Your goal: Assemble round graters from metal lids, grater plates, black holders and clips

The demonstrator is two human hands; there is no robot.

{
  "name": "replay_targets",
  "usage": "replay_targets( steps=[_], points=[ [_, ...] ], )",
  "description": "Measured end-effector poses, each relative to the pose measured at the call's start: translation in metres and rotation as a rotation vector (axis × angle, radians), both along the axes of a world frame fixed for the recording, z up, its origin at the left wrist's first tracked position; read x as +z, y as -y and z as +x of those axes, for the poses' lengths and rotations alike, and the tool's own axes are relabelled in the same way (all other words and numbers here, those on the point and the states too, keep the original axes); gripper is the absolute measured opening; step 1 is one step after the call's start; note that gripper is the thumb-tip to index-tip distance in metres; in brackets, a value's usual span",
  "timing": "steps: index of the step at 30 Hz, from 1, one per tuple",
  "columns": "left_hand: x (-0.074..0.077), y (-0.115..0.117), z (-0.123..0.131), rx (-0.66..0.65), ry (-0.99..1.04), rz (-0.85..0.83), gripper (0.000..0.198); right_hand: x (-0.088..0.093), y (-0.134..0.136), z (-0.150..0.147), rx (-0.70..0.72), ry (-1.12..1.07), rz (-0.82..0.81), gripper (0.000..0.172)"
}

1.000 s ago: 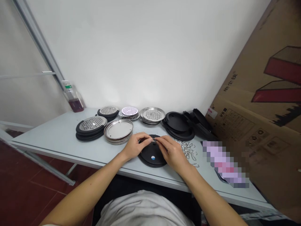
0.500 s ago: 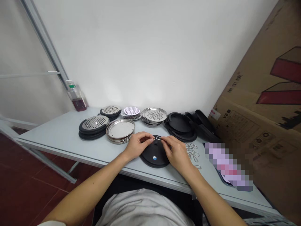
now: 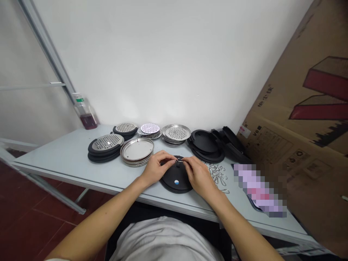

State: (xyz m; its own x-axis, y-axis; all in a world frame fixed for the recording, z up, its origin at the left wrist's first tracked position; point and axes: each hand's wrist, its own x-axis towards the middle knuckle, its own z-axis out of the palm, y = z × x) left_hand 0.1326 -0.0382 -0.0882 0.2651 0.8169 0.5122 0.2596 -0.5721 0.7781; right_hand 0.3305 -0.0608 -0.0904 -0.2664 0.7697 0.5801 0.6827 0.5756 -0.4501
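Left hand (image 3: 157, 167) and right hand (image 3: 199, 174) nearly closed, fingertips pinching small wire hook (image 3: 179, 160) from either side, just over far edge of black round lid (image 3: 175, 183) on table (image 3: 54, 159).

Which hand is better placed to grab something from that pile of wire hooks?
Probably the right hand: the pile of wire hooks lies just beside it, while the left hand sits on the far side of the black round lid.

Makeshift workroom, small-scale assembly: bare white wall (image 3: 163, 61), red tile floor (image 3: 27, 232), large cardboard carton (image 3: 285, 108) beside a plain desk (image 3: 54, 159), with stacks of round metal parts (image 3: 137, 151) and loose wire clips (image 3: 217, 174) set out.
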Motion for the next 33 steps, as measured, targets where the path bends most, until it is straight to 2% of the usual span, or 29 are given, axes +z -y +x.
replay_targets(
  steps=[11,21,25,27,30,33],
  points=[
    [0.002,-0.0005,0.0005,-0.064,0.1,-0.124,0.018,-0.002,-0.0015,0.0012,0.002,0.017,0.008,0.022],
    [-0.0004,0.0027,0.0019,-0.127,0.138,-0.08,0.011,-0.0037,-0.0006,-0.0003,0.016,0.037,-0.05,0.023],
    [-0.0014,0.0033,0.0022,-0.204,0.181,-0.14,0.022,-0.0061,-0.0004,-0.0018,0.036,0.044,-0.065,0.024],
    [-0.0013,0.0035,0.0024,-0.204,0.122,-0.109,0.025,-0.0057,-0.0004,-0.0022,0.041,0.038,-0.066,0.024],
    [-0.0007,0.0033,0.0027,-0.139,0.006,0.018,0.019,-0.0034,-0.0002,-0.0026,0.036,0.022,-0.059,0.023],
    [-0.0011,0.0023,0.003,-0.087,-0.017,0.075,0.016,-0.0016,0.0004,-0.0031,0.031,0.01,-0.052,0.023]
  ],
)
